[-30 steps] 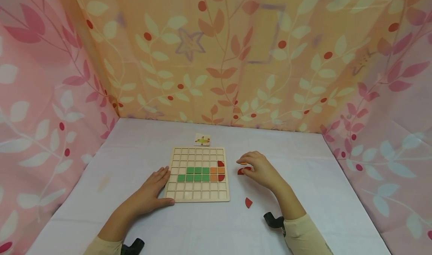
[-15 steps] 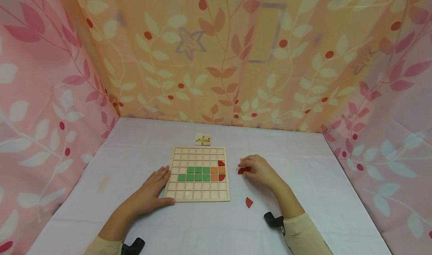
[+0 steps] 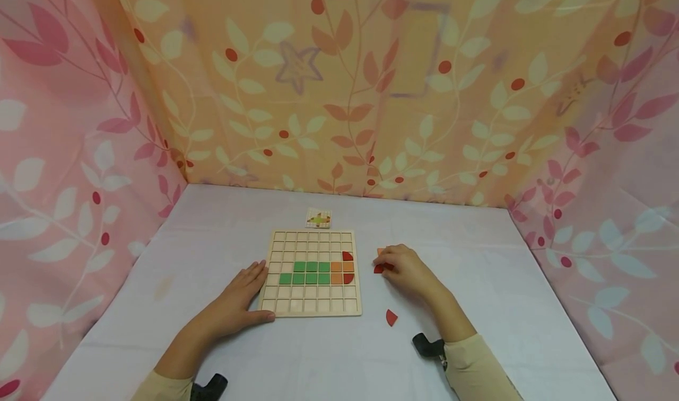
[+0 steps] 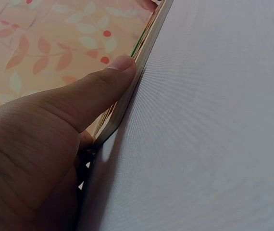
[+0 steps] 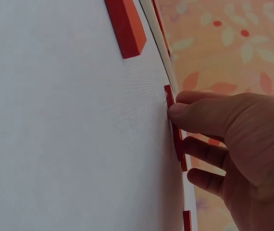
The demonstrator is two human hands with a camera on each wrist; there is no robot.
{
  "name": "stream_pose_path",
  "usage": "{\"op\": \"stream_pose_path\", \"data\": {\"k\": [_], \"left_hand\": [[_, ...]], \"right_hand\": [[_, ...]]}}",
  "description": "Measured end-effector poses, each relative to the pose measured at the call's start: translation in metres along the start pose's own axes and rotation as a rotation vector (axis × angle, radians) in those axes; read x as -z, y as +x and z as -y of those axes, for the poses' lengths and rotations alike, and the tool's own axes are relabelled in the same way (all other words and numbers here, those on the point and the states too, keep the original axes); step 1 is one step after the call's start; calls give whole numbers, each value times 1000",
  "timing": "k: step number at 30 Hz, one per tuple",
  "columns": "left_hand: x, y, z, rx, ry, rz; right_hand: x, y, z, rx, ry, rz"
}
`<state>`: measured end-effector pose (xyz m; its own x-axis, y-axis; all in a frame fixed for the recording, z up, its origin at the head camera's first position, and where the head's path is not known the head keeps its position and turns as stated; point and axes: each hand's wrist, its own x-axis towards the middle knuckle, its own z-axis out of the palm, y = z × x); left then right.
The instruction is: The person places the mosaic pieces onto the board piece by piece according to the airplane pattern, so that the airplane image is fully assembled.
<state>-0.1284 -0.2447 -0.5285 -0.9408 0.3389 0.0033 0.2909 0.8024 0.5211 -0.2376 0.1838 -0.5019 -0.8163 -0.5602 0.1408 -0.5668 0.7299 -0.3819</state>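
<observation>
In the head view, my left hand (image 3: 241, 298) lies along the left edge of a wooden grid board (image 3: 313, 310), fingers extended. Its thumb rests on the front corner, seen close up in the left wrist view. Green square tiles (image 3: 311, 279), orange square tiles (image 3: 336, 268) and two red curved tiles (image 3: 347, 279) sit in the grid. Right of the board, my right hand (image 3: 408, 271) bends over loose tiles. Its thumb and forefinger pinch a red tile (image 5: 177, 139) that lies low at the tabletop. Another red tile (image 3: 378, 269) and an orange tile (image 3: 380, 251) lie partly under the fingers.
A loose red quarter-round tile (image 3: 391, 318) lies nearer the front, right of the board. Behind the board lies a small picture card (image 3: 318, 219). Patterned cloth (image 3: 339, 124) hangs behind and at both sides of the white table (image 3: 223, 212).
My right hand has come down slightly onto the loose red tiles, and its thumb and forefinger have drawn together. An orange tile now shows beyond its fingers. The left hand has not moved.
</observation>
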Motion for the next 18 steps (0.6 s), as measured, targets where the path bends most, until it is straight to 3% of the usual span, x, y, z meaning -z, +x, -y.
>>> {"op": "stream_pose_path", "data": {"k": [18], "left_hand": [[2, -3, -4, -3, -12, -9]], "right_hand": [[-2, 0, -3, -1, -22, 18]]}}
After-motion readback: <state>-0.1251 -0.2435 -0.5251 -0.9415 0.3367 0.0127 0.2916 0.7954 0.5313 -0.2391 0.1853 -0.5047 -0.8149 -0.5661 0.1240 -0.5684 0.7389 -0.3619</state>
